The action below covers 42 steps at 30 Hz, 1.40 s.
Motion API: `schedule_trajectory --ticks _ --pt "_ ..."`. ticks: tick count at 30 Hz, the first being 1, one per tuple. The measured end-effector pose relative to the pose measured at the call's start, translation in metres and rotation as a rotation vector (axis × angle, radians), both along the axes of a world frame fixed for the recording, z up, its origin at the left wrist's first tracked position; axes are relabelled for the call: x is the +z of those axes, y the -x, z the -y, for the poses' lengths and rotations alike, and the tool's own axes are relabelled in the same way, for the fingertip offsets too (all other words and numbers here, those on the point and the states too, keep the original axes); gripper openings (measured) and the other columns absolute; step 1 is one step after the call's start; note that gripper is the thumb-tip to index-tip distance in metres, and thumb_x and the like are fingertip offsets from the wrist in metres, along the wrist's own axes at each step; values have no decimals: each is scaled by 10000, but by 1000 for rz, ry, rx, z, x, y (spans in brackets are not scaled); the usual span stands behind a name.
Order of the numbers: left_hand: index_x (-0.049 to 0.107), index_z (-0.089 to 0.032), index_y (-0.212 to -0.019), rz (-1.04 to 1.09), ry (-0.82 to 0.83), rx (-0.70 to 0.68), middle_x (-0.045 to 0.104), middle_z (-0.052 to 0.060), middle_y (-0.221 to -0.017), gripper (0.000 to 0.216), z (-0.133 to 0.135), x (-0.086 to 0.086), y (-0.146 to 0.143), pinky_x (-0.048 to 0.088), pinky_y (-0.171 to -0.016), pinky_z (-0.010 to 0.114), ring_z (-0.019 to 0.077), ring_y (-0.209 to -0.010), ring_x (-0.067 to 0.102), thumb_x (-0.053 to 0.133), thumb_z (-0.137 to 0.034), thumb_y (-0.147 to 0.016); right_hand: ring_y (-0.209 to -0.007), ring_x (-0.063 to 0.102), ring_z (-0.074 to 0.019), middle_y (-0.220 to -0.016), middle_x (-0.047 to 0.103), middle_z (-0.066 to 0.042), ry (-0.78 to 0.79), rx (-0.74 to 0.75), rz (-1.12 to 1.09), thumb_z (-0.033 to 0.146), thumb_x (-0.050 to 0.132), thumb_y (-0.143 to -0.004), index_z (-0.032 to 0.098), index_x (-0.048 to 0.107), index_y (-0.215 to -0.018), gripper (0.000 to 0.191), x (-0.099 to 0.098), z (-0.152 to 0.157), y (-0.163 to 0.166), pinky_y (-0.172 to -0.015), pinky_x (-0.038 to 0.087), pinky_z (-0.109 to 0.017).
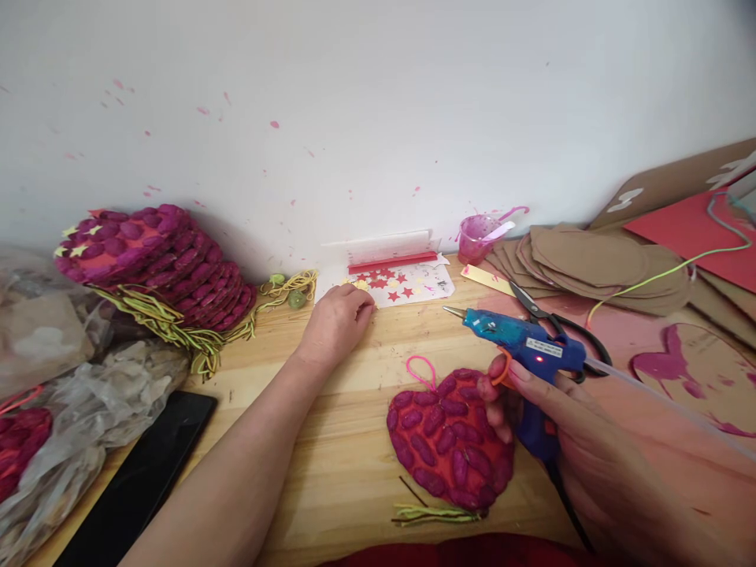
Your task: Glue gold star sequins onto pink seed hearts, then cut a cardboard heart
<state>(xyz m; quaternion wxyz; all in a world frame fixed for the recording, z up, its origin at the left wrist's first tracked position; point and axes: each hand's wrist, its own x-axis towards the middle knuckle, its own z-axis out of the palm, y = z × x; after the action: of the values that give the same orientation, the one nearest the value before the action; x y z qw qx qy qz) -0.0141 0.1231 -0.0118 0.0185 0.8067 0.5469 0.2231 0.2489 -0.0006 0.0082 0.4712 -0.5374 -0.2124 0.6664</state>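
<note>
From the head view, your right hand (591, 441) grips the glue gun (525, 340) by its handle, over the right edge of the heart (442, 441). The heart lies on the near middle of the table (342, 441), its loop (420, 364) to the far side and its tassel (437, 513) to the near side. Your left hand (334, 327) is at the near left edge of the paper (434, 285), beside the loose stars (402, 279). Its fingers are bent, but you cannot tell from here whether they pinch anything.

The lit red lamp (539, 359) suggests the gun is hot. Its nozzle (454, 313) points left, so bringing your left hand back carelessly across it could burn you. A slack trigger finger could let glue drip on the wood, the loop or the wrong part of the heart. Your right fingers sit so close to the heart that a small dip could push it askew. The scissors (540, 311) lie just beyond the gun, and its body or the glue stick (643, 390) could knock them. The cord (570, 500) could snag at the near edge. The stars look light; a brush of your fingers could scatter them.
</note>
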Motion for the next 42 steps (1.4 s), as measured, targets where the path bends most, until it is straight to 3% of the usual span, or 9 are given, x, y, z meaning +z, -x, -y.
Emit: schedule_trajectory --ticks 12,18,34,38,42 --pt "729 -167 -999 18 -7 -6 710 78 -943 251 -1 0 5 522 -813 332 207 -850 651 509 -146 -880 -566 601 -151 -709 715 -50 25 2 -21 434 800 -735 201 729 -789 249 7 -3 3 -511 521 -219" --pt "737 -167 -927 25 16 -65 710 68 -938 182 -2 1 7 515 -806 321 202 -859 654 559 -171 -887 -580 603 -149 -735 718 -47 30 8 -33 439 803 -733 211 733 -815 252 6 -2 2 -523 529 -217" --pt "705 -153 -848 54 40 -21 680 74 -900 199 -4 2 7 479 -757 308 189 -797 622 509 -157 -874 -595 606 -145 -736 719 -36 -14 35 -2 432 780 -768 209 723 -813 235 6 -3 2 -534 526 -214" --pt "703 -156 -854 180 67 41 679 64 -881 169 -4 2 7 464 -734 288 168 -763 603 539 -196 -861 -600 608 -138 -743 721 -37 -18 43 -21 427 774 -780 207 721 -824 231 6 -3 1 -540 527 -209" --pt "694 -152 -829 638 280 146 649 27 -740 198 0 18 0 437 -630 248 129 -655 551 650 -345 -830 -579 602 -124 -743 719 -26 -4 31 -73 416 769 -794 215 705 -829 213 10 -2 2 -536 523 -206"
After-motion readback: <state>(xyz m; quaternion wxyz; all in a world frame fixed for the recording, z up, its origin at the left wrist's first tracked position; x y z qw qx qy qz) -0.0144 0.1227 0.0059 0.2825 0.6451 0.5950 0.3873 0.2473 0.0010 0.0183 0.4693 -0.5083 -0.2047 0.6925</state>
